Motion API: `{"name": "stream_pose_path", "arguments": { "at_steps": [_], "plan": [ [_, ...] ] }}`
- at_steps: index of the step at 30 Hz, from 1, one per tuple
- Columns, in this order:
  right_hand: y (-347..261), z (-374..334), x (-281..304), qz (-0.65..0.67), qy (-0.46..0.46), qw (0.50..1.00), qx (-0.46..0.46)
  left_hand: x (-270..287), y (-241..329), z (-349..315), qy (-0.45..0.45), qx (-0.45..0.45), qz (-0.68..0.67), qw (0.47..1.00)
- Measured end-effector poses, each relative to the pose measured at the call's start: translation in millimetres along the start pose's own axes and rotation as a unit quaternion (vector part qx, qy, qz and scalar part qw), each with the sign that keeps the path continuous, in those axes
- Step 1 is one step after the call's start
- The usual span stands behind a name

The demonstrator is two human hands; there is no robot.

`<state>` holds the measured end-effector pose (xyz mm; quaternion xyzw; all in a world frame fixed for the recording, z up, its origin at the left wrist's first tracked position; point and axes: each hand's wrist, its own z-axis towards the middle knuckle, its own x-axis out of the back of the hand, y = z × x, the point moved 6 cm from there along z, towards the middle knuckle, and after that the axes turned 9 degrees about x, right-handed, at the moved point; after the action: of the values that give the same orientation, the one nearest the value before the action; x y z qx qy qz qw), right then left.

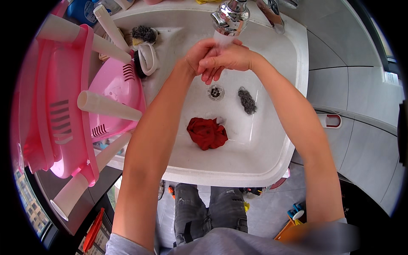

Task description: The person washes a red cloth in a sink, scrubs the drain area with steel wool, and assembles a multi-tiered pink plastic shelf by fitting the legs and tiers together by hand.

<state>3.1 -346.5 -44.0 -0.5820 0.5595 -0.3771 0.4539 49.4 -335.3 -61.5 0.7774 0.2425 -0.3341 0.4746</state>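
Under the chrome faucet, my two hands meet in a stream of running water. My left hand is on the left, partly covered by my right hand, which lies across it. Fingers stretch downward where they overlap, and I see no object in either hand. Beneath them in the white sink is the drain. A grey steel-wool scourer rests to its right. Crumpled dark red cloth lies nearer to me on the basin floor.
Pink plastic shelves with white tubes crowd the left side. A scrub brush and another dark scourer sit on the sink's left ledge. A second chrome fitting stands at back right, beside the grey tiled wall.
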Motion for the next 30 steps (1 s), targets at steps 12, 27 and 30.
{"name": "stream_pose_path", "arguments": {
  "at_steps": [12, 27, 30],
  "plan": [
    [18.9, 9.5, 32.7, 0.029, 0.65, 0.743, 0.157, 37.4, -13.9, 11.0, 0.313, -0.153, -0.12, 0.93],
    [-37.1, -106.0, 104.2, -0.327, 0.642, 0.691, 0.061, 39.0, -28.8, -50.5, 0.191, -0.051, -0.066, 0.978],
    [12.3, -103.1, 85.4, -0.313, 0.667, 0.672, 0.072, 51.1, -58.8, -102.7, 0.353, 0.075, 0.228, 0.904]
  ]
}}
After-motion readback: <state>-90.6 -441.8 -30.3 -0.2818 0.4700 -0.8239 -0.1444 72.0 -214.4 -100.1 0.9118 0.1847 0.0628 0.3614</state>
